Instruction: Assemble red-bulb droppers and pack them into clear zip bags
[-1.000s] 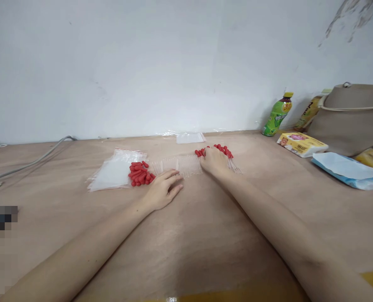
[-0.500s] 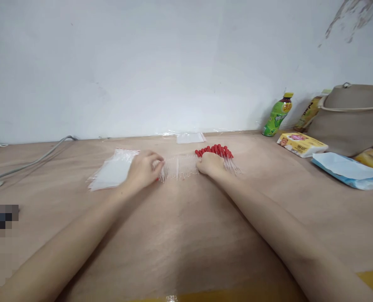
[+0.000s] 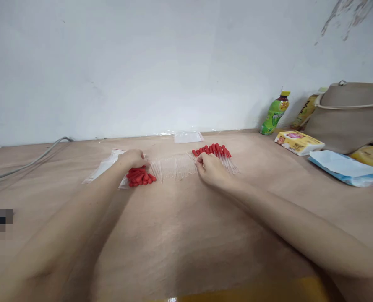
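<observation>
Between left hand (image 3: pixel 133 158) and right hand (image 3: pixel 212 168), clear tubes (image 3: pixel 175 169) spanning the gap, wall (image 3: pixel 161 75) beyond, unclear whether fingers (image 3: pixel 200 160) grip

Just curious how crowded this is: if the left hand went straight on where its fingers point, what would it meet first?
The left hand would probably first meet the row of thin clear sticks just to its right, though depth is unclear.

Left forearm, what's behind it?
Translucent plastic bags show on either side of it; their middle is covered, so anything lying there can't be seen.
</observation>
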`<action>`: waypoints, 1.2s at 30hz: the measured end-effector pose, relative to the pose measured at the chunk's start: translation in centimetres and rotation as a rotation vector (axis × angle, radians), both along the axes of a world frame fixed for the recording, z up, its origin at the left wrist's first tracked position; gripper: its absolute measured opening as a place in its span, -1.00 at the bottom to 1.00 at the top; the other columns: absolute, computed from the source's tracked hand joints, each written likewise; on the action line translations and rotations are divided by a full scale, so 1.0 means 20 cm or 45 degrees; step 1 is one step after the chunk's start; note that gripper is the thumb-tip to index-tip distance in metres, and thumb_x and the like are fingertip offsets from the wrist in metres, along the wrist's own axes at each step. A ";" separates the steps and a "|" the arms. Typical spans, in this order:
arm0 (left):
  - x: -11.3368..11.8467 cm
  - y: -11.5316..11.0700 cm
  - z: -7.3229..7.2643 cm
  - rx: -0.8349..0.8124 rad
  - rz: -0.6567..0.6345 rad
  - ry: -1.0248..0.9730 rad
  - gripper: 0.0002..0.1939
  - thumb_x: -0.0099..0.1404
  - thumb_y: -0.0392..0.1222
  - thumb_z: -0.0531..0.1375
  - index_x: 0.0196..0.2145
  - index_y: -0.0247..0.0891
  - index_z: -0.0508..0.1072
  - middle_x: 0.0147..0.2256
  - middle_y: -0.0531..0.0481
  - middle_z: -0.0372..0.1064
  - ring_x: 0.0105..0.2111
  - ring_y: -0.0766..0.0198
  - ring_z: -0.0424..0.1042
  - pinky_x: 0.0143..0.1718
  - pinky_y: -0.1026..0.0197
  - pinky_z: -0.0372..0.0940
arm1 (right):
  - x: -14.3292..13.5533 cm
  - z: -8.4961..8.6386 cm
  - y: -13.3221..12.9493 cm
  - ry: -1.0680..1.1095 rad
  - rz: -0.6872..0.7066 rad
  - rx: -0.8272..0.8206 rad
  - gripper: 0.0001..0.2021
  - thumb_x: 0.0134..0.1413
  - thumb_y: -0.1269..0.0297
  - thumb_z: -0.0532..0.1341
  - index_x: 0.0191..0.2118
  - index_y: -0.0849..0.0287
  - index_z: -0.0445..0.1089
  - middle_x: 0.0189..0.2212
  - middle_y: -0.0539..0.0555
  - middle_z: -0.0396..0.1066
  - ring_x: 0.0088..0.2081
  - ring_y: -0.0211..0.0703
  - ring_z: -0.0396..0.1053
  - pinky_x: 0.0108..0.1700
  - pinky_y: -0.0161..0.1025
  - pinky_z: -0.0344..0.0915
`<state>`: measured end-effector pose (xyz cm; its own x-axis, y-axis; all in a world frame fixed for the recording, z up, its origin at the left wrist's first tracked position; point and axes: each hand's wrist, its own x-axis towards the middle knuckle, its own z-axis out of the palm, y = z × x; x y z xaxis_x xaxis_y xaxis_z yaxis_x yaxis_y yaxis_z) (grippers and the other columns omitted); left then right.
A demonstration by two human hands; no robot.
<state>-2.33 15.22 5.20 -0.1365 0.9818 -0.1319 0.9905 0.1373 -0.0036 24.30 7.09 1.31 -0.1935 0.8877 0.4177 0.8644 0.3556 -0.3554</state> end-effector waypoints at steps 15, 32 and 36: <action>0.09 -0.13 -0.04 0.740 -0.322 -0.517 -0.70 0.17 -0.31 0.00 -0.12 -0.28 0.30 -0.25 -0.07 0.35 -0.33 0.25 0.40 -0.32 0.24 0.29 | 0.07 -0.19 -0.09 0.062 0.345 0.416 -0.77 0.12 0.41 0.00 -0.17 0.25 0.34 -0.35 0.15 0.38 -0.28 -0.12 0.25 -0.21 -0.20 0.19; 0.31 -0.52 -0.33 0.927 -0.994 -0.672 -0.85 0.26 -0.16 0.09 -0.31 -0.26 0.41 -0.09 -0.13 0.31 -0.03 0.13 0.27 -0.03 0.02 0.24 | 0.08 -0.18 -0.13 0.078 0.438 0.403 -0.83 0.17 0.29 0.01 -0.32 0.19 0.30 -0.41 0.02 0.42 -0.43 -0.29 0.28 -0.14 -0.21 -0.01; 0.31 -0.52 -0.33 0.921 -1.024 -0.698 -0.86 0.26 -0.17 0.09 -0.28 -0.25 0.39 -0.17 -0.09 0.38 -0.08 0.17 0.31 -0.04 0.06 0.25 | 0.08 -0.17 -0.14 0.049 0.473 0.400 -0.83 0.17 0.30 0.00 -0.33 0.18 0.31 -0.41 0.01 0.42 -0.45 -0.32 0.26 -0.13 -0.21 -0.02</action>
<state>3.86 4.86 -1.39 0.4479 0.6313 0.6331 0.6398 -0.7209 0.2662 25.93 4.32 -2.14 -0.4521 0.5915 0.6676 0.6472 0.7326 -0.2108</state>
